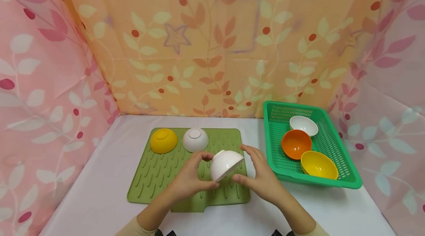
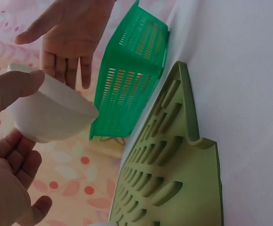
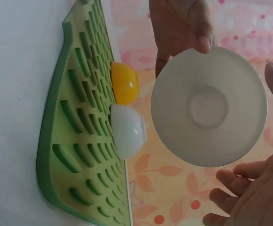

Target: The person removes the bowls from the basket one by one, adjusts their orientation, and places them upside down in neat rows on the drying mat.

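A white table (image 1: 99, 199) is enclosed by leaf-patterned curtains on three sides. On it a green ribbed drying mat (image 1: 156, 177) is laid, its near middle edge hidden behind the forearms. To the right, just beside the mat, a green perforated basket (image 1: 345, 177) is set, in which a small white bowl (image 1: 303, 125), an orange bowl (image 1: 296, 143) and a yellow bowl (image 1: 318, 164) are seen open side up. At the back of the mat a yellow bowl (image 1: 163, 140) and a white bowl (image 1: 195, 139) are stood upside down, side by side.

A white bowl (image 1: 226, 164) is held tilted above the mat's right half, its opening turned toward the right. It is gripped by the left hand (image 1: 189, 178), thumb on the rim and fingers curled about the base. The right hand (image 1: 262, 177) is kept just beside the bowl with fingers relaxed and spread; whether its thumb touches the rim cannot be told. The wrists are cut off by the lower frame edge.
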A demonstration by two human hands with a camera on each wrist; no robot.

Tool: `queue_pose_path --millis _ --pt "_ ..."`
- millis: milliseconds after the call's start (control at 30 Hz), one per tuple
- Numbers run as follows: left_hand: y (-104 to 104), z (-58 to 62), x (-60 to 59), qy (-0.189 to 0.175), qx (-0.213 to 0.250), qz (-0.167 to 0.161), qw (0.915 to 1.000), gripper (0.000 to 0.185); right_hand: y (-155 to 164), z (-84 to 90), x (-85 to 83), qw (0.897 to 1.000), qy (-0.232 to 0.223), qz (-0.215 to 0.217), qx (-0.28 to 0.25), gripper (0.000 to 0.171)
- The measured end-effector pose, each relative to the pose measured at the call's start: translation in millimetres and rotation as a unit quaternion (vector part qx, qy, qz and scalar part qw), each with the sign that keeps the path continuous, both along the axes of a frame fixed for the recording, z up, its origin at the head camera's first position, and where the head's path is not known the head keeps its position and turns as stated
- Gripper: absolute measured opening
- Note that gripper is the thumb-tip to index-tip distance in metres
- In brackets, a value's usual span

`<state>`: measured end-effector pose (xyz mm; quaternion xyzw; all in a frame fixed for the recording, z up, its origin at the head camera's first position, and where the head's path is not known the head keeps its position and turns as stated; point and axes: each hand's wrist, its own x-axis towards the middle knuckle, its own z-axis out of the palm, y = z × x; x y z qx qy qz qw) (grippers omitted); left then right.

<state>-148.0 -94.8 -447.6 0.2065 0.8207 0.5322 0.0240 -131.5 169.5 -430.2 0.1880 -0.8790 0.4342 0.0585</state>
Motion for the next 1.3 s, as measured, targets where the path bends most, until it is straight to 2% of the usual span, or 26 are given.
queue_pose_path --millis 100,200,367,433,500,533,600,733,800,867,967,1100,1300 --pt "1 1.3 0.7 0.06 -0.03 0.004 0.9977 0.074 0 -0.5 -2.6 0.999 -0.05 0.004 -0.02 0.082" --pt "2 0.8 0.9 0.121 -0.054 0.001 0.9912 0.075 0 -2.1 -4.7 0.995 -0.099 0.009 -0.024 0.085" --pt "5 -1.2 1.5 0.24 -0.093 -0.013 0.9663 0.076 2 -5.6 -6.1 0.987 -0.154 0.016 -0.033 0.09" --pt "6 -1.3 2.2 0.27 -0.101 -0.014 0.9575 0.076 3 -7.3 -6.8 0.986 -0.16 0.02 -0.048 0.088" --pt "6 -0.7 3.0 0.278 -0.101 -0.015 0.9551 0.078 4 -9.1 -7.6 0.985 -0.156 0.022 -0.067 0.087" --pt "6 0.1 3.4 0.272 -0.097 -0.016 0.9574 0.079 4 -10.0 -8.1 0.985 -0.15 0.023 -0.076 0.085" --pt "5 1.9 4.0 0.233 -0.079 -0.017 0.9691 0.086 4 -11.5 -8.9 0.986 -0.132 0.024 -0.097 0.084" --pt "1 6.2 3.8 0.106 -0.022 -0.021 0.9939 0.101 2 -13.2 -9.3 0.988 -0.081 0.032 -0.131 0.086" --pt "-2 8.3 3.0 0.049 0.005 -0.028 0.9984 0.102 1 -13.6 -9.1 0.986 -0.06 0.049 -0.149 0.088" --pt "-3 9.6 2.2 0.013 0.019 -0.042 0.9988 0.098 0 -14.4 -8.2 0.982 -0.047 0.069 -0.167 0.09" --pt "-5 10.1 0.2 -0.012 0.028 -0.056 0.9979 0.095 -2 -15.3 -7.6 0.976 -0.04 0.097 -0.19 0.094" --pt "-8 11.2 -1.6 -0.017 0.036 -0.056 0.9976 0.095 -6 -16.6 -8.2 0.972 -0.04 0.109 -0.205 0.097" --pt "-12 14.4 -3.5 0.003 0.036 -0.036 0.9987 0.094 -10 -19.0 -5.9 0.985 -0.009 0.044 -0.166 0.096"
